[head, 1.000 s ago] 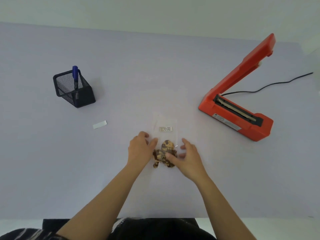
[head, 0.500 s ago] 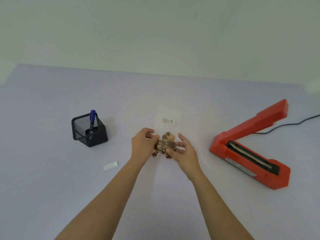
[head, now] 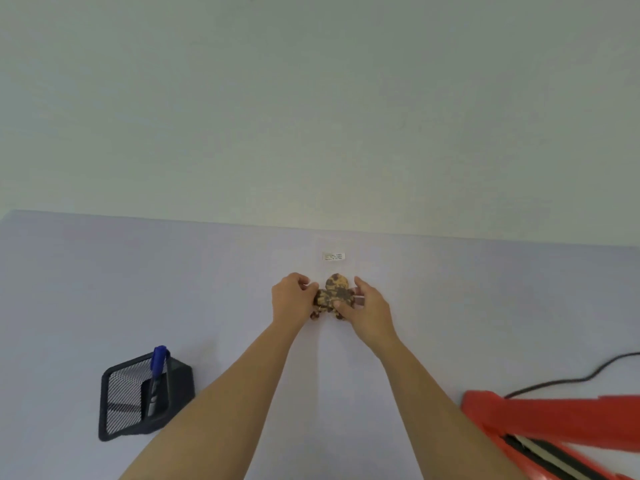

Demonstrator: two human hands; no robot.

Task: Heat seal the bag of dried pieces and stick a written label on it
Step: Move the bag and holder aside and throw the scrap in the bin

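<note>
The left forearm (head: 242,393) and right forearm (head: 433,403) are bare along their visible length; left hand (head: 292,299) and right hand (head: 369,306) are bare too.

Bag (head: 334,270) is thin clear plastic film, smooth, barely visible against the matt, smooth table (head: 138,289). Dried pieces (head: 334,293) in the grip are rough, mottled and matt. Label (head: 334,256) just above the grip is white paper. Down-left of the grip, pen holder (head: 128,400) is matt black mesh. Down-right, sealer (head: 554,417) is smooth orange-red plastic with a slight sheen
</note>
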